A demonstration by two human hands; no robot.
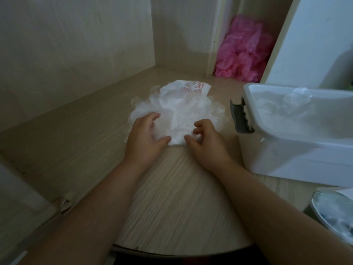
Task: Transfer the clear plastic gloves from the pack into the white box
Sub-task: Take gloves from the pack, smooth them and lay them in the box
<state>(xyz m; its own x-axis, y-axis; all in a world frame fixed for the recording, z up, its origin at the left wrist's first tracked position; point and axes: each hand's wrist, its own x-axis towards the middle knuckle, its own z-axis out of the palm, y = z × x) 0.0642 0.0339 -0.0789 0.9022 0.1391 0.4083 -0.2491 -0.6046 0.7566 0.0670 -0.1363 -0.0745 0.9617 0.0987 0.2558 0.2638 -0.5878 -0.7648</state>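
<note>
A loose heap of clear plastic gloves (179, 115) lies on the wooden desk, spilling out of a white pack with red print (189, 88) at its far side. My left hand (147, 136) curls round the heap's near-left edge, thumb and fingers closing on the plastic. My right hand (206, 140) grips the near-right edge the same way. The white box (286, 150) stands open to the right, with a grey latch (241, 119) on its left wall and some clear gloves (294, 104) inside.
The desk (172, 188) sits in a corner of pale wooden panels. A pile of pink gloves (244, 52) fills a niche at the back right. A white lid or panel (309, 39) rises behind the box. A round dish (334, 215) sits at the right edge.
</note>
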